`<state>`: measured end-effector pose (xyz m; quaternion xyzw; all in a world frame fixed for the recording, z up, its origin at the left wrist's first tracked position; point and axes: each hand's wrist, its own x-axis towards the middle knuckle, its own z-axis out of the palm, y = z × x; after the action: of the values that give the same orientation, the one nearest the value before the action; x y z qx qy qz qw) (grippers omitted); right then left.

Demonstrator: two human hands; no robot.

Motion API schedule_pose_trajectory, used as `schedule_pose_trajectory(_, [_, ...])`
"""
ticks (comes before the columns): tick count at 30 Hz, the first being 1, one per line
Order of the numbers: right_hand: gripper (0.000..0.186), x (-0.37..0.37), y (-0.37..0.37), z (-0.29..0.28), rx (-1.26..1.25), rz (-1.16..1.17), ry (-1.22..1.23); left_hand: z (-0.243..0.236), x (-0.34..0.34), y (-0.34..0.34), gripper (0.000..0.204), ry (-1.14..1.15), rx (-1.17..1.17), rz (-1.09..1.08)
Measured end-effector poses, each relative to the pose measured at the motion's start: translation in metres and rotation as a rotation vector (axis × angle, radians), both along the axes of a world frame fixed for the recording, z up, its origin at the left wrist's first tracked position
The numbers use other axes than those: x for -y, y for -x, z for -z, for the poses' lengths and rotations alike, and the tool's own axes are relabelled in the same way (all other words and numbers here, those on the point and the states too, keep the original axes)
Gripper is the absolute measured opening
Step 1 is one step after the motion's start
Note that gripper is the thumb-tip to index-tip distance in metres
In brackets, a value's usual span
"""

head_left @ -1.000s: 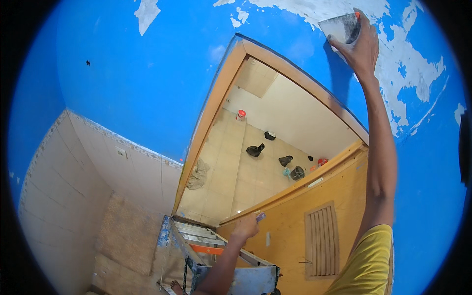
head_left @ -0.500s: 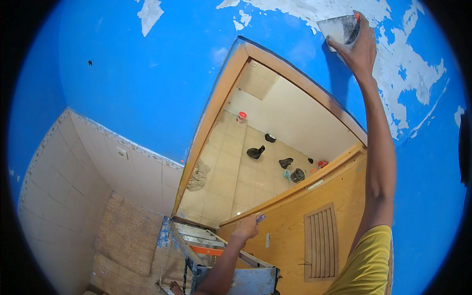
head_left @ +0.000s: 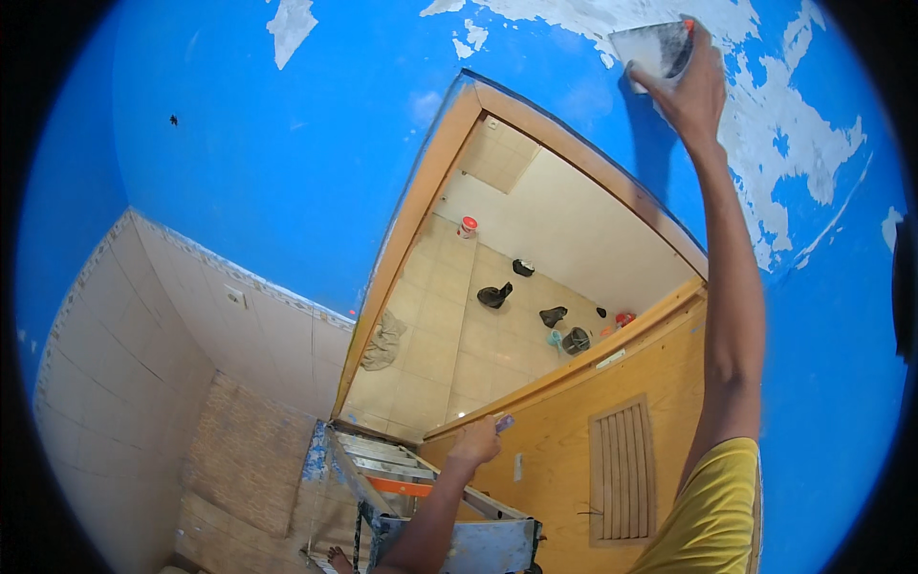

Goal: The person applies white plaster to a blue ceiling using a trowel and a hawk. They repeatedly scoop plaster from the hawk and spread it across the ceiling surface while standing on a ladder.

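Note:
High on the blue wall (head_left: pixel 316 172), my right hand (head_left: pixel 696 91) is closed around a wide scraper (head_left: pixel 652 50) with a grey-white, smeared blade and an orange tip. The blade lies close to or against the wall, by a large whitish patch (head_left: pixel 765 115) of bare plaster above the door frame's top corner. My thumb presses on the near side of the blade. Lower down, my left hand (head_left: pixel 475 441) is closed on a small tool with a purple end (head_left: pixel 505 423), held above the ladder; the rest of it is hidden in my fingers.
A paint-marked stepladder (head_left: pixel 459 540) stands below me. The wooden door frame (head_left: pixel 406 253) surrounds an opening onto a tiled floor with black bags (head_left: pixel 494 295), a dark bucket (head_left: pixel 576 341) and a red-lidded tub (head_left: pixel 467 227). A wooden door (head_left: pixel 555 469) with a slatted vent is at the right.
My right hand and the scraper have shifted slightly left and up along the wall. My left hand stays nearly where it was, still holding the small tool.

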<state>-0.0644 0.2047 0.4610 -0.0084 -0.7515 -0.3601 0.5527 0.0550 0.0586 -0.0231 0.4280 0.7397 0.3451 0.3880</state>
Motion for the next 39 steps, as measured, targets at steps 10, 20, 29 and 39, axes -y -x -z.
schedule_pose_trajectory(10, [0.076, 0.012, 0.004, 0.007, 0.009, -0.019, 0.106, -0.006, 0.0, -0.001, 0.036, -0.032, -0.009, 0.014])
schedule_pose_trajectory(20, [0.089, 0.021, 0.003, 0.008, 0.054, -0.019, 0.12, 0.003, 0.0, 0.0, 0.036, 0.025, -0.057, 0.049])
schedule_pose_trajectory(29, [0.085, 0.039, 0.012, 0.011, 0.122, -0.057, 0.187, -0.007, 0.006, 0.005, 0.033, 0.034, -0.07, 0.029])
schedule_pose_trajectory(39, [0.084, 0.045, 0.014, 0.014, 0.001, -0.133, 0.175, -0.014, 0.008, 0.007, 0.031, 0.003, 0.001, -0.006])
